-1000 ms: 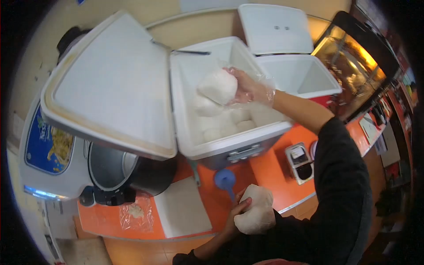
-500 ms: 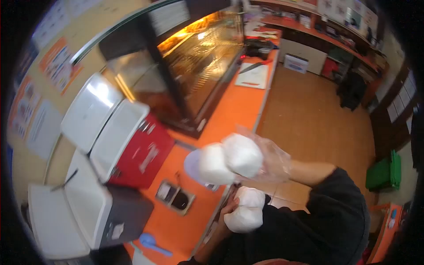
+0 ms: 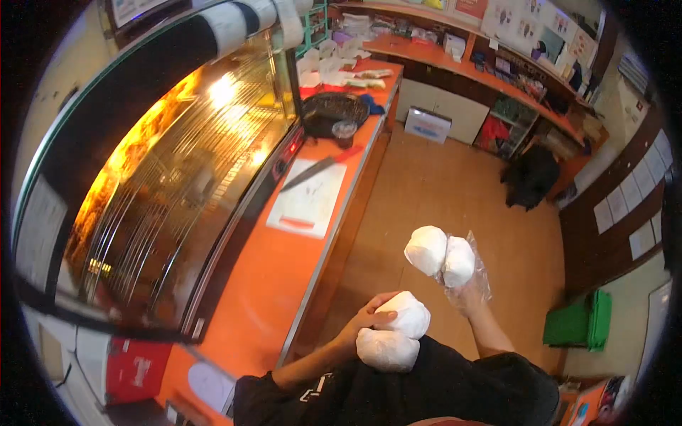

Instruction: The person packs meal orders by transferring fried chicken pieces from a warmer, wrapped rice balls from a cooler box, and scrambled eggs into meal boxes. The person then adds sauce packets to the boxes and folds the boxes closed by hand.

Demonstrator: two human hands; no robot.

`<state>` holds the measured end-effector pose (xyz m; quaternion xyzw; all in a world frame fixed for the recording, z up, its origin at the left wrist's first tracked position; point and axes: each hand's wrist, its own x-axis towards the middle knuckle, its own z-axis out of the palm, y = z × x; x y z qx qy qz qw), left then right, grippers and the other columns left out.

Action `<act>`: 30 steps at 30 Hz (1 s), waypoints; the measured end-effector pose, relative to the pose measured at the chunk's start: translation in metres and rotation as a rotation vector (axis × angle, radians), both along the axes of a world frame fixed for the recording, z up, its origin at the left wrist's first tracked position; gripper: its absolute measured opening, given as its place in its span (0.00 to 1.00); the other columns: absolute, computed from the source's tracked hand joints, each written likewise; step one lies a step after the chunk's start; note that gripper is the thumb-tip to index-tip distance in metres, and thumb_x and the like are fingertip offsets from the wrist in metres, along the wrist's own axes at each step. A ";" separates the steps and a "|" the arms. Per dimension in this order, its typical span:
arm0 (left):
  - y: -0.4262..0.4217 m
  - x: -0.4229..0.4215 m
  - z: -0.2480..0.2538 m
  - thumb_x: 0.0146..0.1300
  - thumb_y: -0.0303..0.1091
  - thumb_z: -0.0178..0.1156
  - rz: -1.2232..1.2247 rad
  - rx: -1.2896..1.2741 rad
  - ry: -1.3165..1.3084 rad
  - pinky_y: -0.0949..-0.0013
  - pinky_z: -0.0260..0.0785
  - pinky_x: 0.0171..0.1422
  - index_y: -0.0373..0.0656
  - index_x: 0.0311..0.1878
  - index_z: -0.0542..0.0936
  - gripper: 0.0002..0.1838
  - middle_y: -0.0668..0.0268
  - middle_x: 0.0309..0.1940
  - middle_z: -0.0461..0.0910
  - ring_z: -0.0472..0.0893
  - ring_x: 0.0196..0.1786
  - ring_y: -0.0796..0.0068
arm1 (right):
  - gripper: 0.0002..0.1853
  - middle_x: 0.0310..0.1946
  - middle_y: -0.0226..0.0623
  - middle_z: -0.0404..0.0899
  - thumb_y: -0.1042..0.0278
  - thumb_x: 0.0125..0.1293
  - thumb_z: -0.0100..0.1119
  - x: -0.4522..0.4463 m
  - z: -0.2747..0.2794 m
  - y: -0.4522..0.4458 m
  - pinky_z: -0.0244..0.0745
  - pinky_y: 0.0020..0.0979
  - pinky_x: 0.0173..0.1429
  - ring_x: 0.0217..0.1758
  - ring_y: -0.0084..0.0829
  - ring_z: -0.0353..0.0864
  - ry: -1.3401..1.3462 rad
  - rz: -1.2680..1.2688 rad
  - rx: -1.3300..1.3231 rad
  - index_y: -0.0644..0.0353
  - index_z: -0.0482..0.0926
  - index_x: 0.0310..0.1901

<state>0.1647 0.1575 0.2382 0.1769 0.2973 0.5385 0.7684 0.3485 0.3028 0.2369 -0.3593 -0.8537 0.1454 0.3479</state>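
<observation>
My left hand (image 3: 367, 319) is closed around a pair of rounded white wrapped bundles (image 3: 388, 349), held close against my dark shirt. My right hand (image 3: 467, 295), in a clear plastic glove, grips two more white wrapped bundles (image 3: 426, 250), side by side and raised over the floor. Its fingers are mostly behind the bundles. What the wrappings contain is hidden.
To the left runs an orange counter (image 3: 263, 277) with a lit glass warming cabinet (image 3: 199, 177). On it lie a white cutting board (image 3: 320, 195), a knife (image 3: 312, 170) and a dark pan (image 3: 334, 110). A red cooler (image 3: 138, 369) stands lower left; a green bin (image 3: 582, 319) is at right.
My view has swung left and forward along the counter. My right hand has moved from above the counter's edge out to the right over the floor. Both hands keep their bundles.
</observation>
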 end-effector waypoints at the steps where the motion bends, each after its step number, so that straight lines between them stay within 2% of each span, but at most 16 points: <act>1: 0.042 -0.005 0.005 0.48 0.37 0.60 -0.011 0.025 -0.010 0.66 0.59 0.56 0.39 0.57 0.62 0.32 0.59 0.50 0.67 0.67 0.52 0.69 | 0.43 0.46 0.41 0.71 0.66 0.44 0.66 -0.003 0.008 0.033 0.62 0.32 0.58 0.50 0.32 0.70 0.015 -0.063 -0.193 0.62 0.49 0.59; 2: 0.081 -0.008 0.012 0.48 0.37 0.60 -0.007 0.026 -0.030 0.66 0.59 0.56 0.39 0.57 0.62 0.32 0.59 0.50 0.67 0.67 0.52 0.69 | 0.43 0.46 0.41 0.71 0.66 0.44 0.66 -0.006 0.012 0.070 0.62 0.32 0.58 0.50 0.32 0.70 -0.006 -0.062 -0.191 0.62 0.49 0.59; 4: 0.158 -0.017 0.029 0.47 0.37 0.59 -0.104 0.066 0.089 0.65 0.56 0.58 0.38 0.55 0.63 0.31 0.60 0.50 0.66 0.66 0.54 0.68 | 0.42 0.47 0.40 0.70 0.65 0.45 0.65 -0.015 0.016 0.143 0.65 0.30 0.55 0.49 0.31 0.71 0.245 -0.047 -0.190 0.64 0.50 0.59; 8: 0.277 -0.023 0.040 0.48 0.36 0.58 -0.212 -0.030 -0.058 0.66 0.56 0.58 0.39 0.55 0.63 0.30 0.60 0.51 0.66 0.65 0.54 0.69 | 0.40 0.47 0.41 0.70 0.65 0.48 0.63 -0.017 0.019 0.258 0.68 0.28 0.51 0.48 0.31 0.71 0.174 -0.139 -0.245 0.64 0.50 0.59; 9: 0.310 -0.029 0.028 0.48 0.36 0.58 -0.173 -0.048 -0.013 0.66 0.56 0.59 0.39 0.55 0.63 0.30 0.60 0.51 0.66 0.65 0.54 0.68 | 0.37 0.46 0.41 0.70 0.66 0.50 0.61 -0.017 0.005 0.294 0.69 0.27 0.49 0.47 0.30 0.71 0.425 -0.069 -0.407 0.63 0.51 0.59; 12: 0.411 -0.049 0.025 0.49 0.35 0.57 -0.144 -0.037 0.016 0.66 0.58 0.58 0.39 0.55 0.63 0.29 0.60 0.50 0.67 0.67 0.53 0.68 | 0.32 0.45 0.41 0.70 0.65 0.55 0.56 -0.034 -0.004 0.392 0.73 0.25 0.43 0.45 0.29 0.72 0.274 -0.131 -0.347 0.61 0.53 0.59; 13: 0.445 -0.055 0.017 0.49 0.35 0.57 -0.145 -0.061 -0.044 0.66 0.60 0.56 0.39 0.55 0.63 0.28 0.60 0.49 0.68 0.68 0.51 0.67 | 0.32 0.44 0.41 0.71 0.65 0.55 0.56 -0.036 -0.020 0.434 0.74 0.26 0.43 0.43 0.29 0.73 0.736 0.080 -0.743 0.60 0.53 0.59; 14: 0.480 -0.061 0.023 0.49 0.35 0.57 -0.139 -0.017 -0.124 0.66 0.61 0.55 0.39 0.55 0.63 0.28 0.60 0.48 0.68 0.69 0.50 0.67 | 0.31 0.43 0.41 0.72 0.64 0.55 0.55 -0.053 -0.025 0.476 0.74 0.26 0.41 0.42 0.29 0.73 0.918 0.127 -0.850 0.60 0.54 0.58; 16: 0.546 -0.074 0.031 0.49 0.36 0.57 -0.068 0.049 -0.070 0.66 0.61 0.55 0.40 0.55 0.63 0.28 0.60 0.49 0.68 0.69 0.50 0.68 | 0.30 0.39 0.40 0.74 0.62 0.56 0.54 -0.086 -0.035 0.561 0.75 0.27 0.37 0.39 0.30 0.75 1.312 0.209 -1.042 0.61 0.56 0.58; 17: 0.580 -0.086 0.029 0.49 0.36 0.57 -0.048 0.055 -0.073 0.66 0.61 0.55 0.40 0.55 0.63 0.28 0.60 0.49 0.68 0.69 0.50 0.68 | 0.30 0.39 0.40 0.74 0.62 0.54 0.56 -0.110 -0.038 0.611 0.75 0.28 0.37 0.38 0.31 0.75 0.732 0.083 -0.486 0.62 0.57 0.57; 18: 0.604 -0.093 0.024 0.49 0.36 0.58 0.028 0.024 -0.037 0.66 0.61 0.55 0.41 0.55 0.63 0.28 0.60 0.49 0.68 0.69 0.50 0.68 | 0.30 0.39 0.40 0.74 0.61 0.53 0.56 -0.132 -0.039 0.650 0.75 0.28 0.38 0.38 0.31 0.75 0.648 0.146 -0.469 0.62 0.58 0.56; 20: 0.647 -0.114 0.018 0.49 0.37 0.58 0.124 -0.030 0.004 0.66 0.61 0.55 0.42 0.55 0.63 0.29 0.61 0.49 0.68 0.69 0.50 0.68 | 0.31 0.39 0.40 0.74 0.60 0.52 0.57 -0.186 -0.032 0.730 0.74 0.29 0.39 0.38 0.31 0.75 0.691 0.340 -0.627 0.62 0.59 0.56; 23: 0.708 -0.144 0.013 0.49 0.36 0.60 0.295 -0.061 -0.077 0.67 0.61 0.55 0.40 0.54 0.63 0.29 0.62 0.48 0.68 0.69 0.49 0.70 | 0.32 0.40 0.39 0.73 0.59 0.49 0.59 -0.272 -0.027 0.842 0.73 0.29 0.41 0.39 0.31 0.75 0.648 0.549 -0.733 0.62 0.60 0.55; 28: 0.823 -0.205 -0.011 0.49 0.36 0.59 0.458 -0.061 -0.117 0.67 0.61 0.55 0.40 0.55 0.63 0.29 0.62 0.49 0.68 0.68 0.51 0.70 | 0.33 0.41 0.39 0.73 0.57 0.46 0.62 -0.436 -0.036 1.003 0.72 0.30 0.44 0.40 0.32 0.75 0.506 0.819 -0.788 0.62 0.63 0.53; 30: 0.873 -0.241 -0.024 0.49 0.35 0.59 0.507 -0.051 -0.059 0.67 0.61 0.55 0.41 0.55 0.64 0.28 0.63 0.49 0.68 0.69 0.51 0.71 | 0.33 0.42 0.39 0.72 0.57 0.44 0.63 -0.506 -0.035 1.057 0.72 0.30 0.45 0.40 0.32 0.76 0.459 0.904 -0.799 0.62 0.64 0.52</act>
